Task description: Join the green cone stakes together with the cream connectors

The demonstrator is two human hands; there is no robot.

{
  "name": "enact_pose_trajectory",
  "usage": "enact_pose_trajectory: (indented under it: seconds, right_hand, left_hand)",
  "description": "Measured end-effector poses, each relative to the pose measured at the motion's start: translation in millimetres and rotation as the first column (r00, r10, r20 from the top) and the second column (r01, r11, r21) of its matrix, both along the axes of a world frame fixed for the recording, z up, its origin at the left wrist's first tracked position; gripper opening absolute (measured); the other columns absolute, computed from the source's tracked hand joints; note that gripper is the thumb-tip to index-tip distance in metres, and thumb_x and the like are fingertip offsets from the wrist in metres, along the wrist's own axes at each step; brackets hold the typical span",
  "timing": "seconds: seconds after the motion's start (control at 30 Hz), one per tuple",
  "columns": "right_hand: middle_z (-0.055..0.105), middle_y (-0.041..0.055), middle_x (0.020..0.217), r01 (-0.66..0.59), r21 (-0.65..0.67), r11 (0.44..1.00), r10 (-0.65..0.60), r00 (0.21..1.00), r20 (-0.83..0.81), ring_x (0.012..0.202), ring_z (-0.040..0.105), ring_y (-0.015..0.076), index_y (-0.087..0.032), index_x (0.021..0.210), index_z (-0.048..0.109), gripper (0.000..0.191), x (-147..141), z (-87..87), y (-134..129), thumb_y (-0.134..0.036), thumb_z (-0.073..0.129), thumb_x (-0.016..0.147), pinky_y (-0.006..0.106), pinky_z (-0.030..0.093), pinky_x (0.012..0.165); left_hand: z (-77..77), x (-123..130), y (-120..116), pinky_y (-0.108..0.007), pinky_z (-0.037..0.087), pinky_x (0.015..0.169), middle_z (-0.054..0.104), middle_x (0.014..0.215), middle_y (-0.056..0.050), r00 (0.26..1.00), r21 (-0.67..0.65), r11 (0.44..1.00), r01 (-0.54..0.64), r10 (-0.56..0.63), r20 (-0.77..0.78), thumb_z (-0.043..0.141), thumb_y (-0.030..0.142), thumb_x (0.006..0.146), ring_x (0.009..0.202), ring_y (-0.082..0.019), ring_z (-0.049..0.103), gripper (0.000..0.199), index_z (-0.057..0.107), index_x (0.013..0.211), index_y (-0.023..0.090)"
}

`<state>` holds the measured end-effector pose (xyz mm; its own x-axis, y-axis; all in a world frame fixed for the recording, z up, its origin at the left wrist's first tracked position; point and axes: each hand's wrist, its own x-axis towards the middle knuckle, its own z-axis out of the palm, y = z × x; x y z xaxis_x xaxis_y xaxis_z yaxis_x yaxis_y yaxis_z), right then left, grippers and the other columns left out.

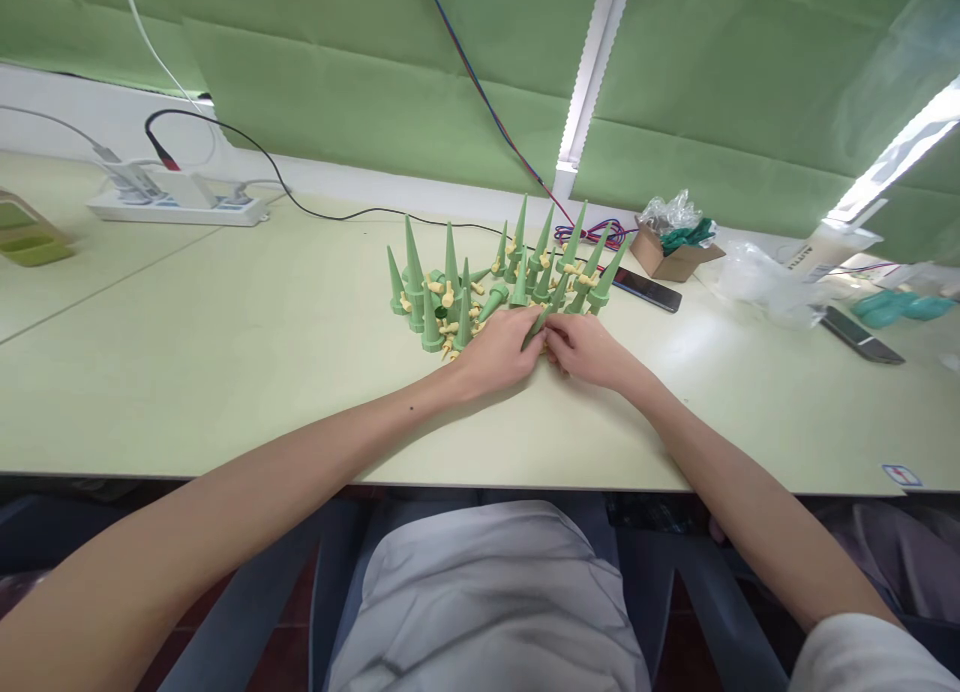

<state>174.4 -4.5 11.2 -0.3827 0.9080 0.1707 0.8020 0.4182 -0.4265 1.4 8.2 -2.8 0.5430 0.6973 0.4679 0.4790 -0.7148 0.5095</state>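
Several green cones (414,272) stand upright in a cluster on the pale table, with small yellow pieces (448,295) among and around them. My left hand (504,350) is closed at the front of the cluster, its thumb and fingers round a tilted green cone. Right beside it, almost touching, my right hand (585,348) has its fingers pinched together; whatever lies between those fingertips is too small and hidden to make out.
Behind the cones lie a coiled cable (600,234) and a black phone (646,290). A cardboard box (671,260) with plastic wrap, a clear bag (772,284), teal items (900,307) and another phone (862,336) are at right. A power strip (180,210) sits at left.
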Motion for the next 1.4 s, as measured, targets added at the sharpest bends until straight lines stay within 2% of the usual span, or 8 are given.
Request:
enact_pose_trajectory:
  seconds: [0.47, 1.4]
  right_hand:
    - [0.066, 0.0037, 0.067, -0.001, -0.008, 1.000, 0.001, 1.000, 0.007, 0.063, 0.058, 0.0186, -0.021, 0.071, 0.050, 0.024, 0.5, 0.0, 0.2, -0.012, 0.038, 0.090, 0.030, 0.040, 0.070]
    - [0.064, 0.0027, 0.066, -0.021, -0.037, 0.999, 0.021, 1.000, -0.010, 0.062, 0.056, 0.0177, -0.022, 0.070, 0.048, 0.023, 3.3, 1.0, -0.2, -0.012, 0.040, 0.089, 0.029, 0.039, 0.066]
  left_hand:
    - [-0.1, 0.2, 0.1, -0.032, 0.040, 0.068, 0.059, 0.070, -0.002, 1.000, 0.017, 1.000, 0.000, 0.000, -0.006, 0.048, 0.016, 0.091, 0.065, -0.017, 0.052, 0.016, 0.044, 0.076, 0.021]
    - [1.1, 0.3, -0.4, -0.032, 0.038, 0.066, 0.059, 0.073, -0.003, 0.999, 0.018, 1.000, 0.017, -0.016, -0.037, 0.047, 0.017, 0.091, 0.065, -0.017, 0.049, 0.016, 0.045, 0.076, 0.020]
